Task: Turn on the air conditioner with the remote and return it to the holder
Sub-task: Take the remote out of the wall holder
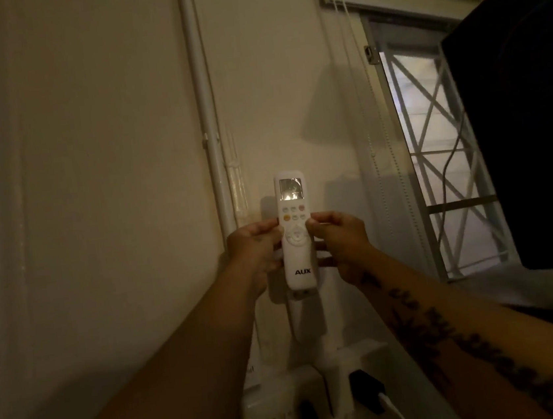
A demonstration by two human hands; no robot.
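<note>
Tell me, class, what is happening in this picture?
A person grips a white remote by its sides, left hand on one edge, right hand on the other. It stands upright against the wall, its lower end at a holder. Whether it is going in or coming out cannot be told.

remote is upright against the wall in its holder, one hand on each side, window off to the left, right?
Not quite: the head view shows the window to the right. The rest holds: the AUX remote stands upright in its wall holder, left hand and right hand gripping its sides.
</note>
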